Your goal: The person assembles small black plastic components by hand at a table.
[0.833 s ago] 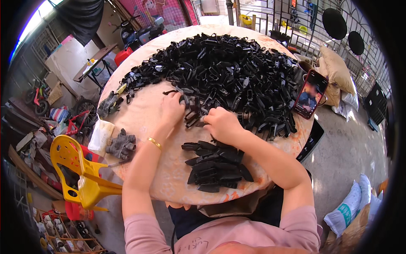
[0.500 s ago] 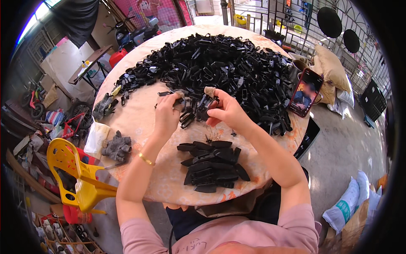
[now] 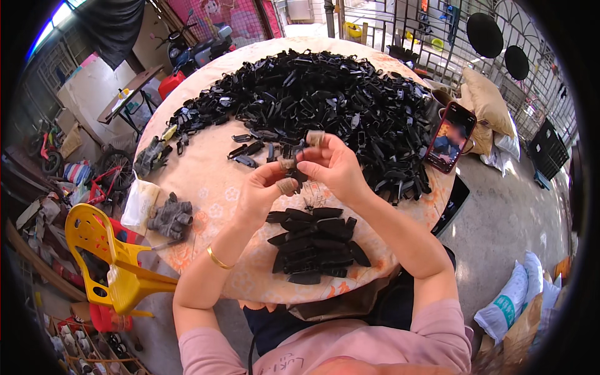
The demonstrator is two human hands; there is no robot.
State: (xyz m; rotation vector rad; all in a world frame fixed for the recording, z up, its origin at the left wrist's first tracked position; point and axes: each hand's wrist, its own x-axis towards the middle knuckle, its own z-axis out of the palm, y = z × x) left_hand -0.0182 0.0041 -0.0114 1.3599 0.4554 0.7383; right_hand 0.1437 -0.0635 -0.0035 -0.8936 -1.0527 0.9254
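Note:
My left hand (image 3: pixel 261 190) and my right hand (image 3: pixel 335 170) meet over the table, fingertips pinched around a small black plastic part (image 3: pixel 299 176). My fingers hide much of it. Tan wraps cover some fingertips on both hands. Just beyond them spreads a large heap of black plastic parts (image 3: pixel 306 94), many shaped like small frames or clips. A few loose black pieces (image 3: pixel 247 149) lie at the heap's near edge, left of my right hand. Closer to me is a smaller stack of long black pieces (image 3: pixel 312 247), laid roughly in rows.
The round table has a patterned cloth (image 3: pixel 206 169). A phone (image 3: pixel 450 137) stands at its right edge; dark gloves (image 3: pixel 172 217) and a white packet (image 3: pixel 140 205) lie at the left. A yellow chair (image 3: pixel 119 262) stands left, sacks (image 3: pixel 490 103) on the right floor.
My hands have come together, the left one moving right and nearer to me. Both now pinch one black part in front of the heap.

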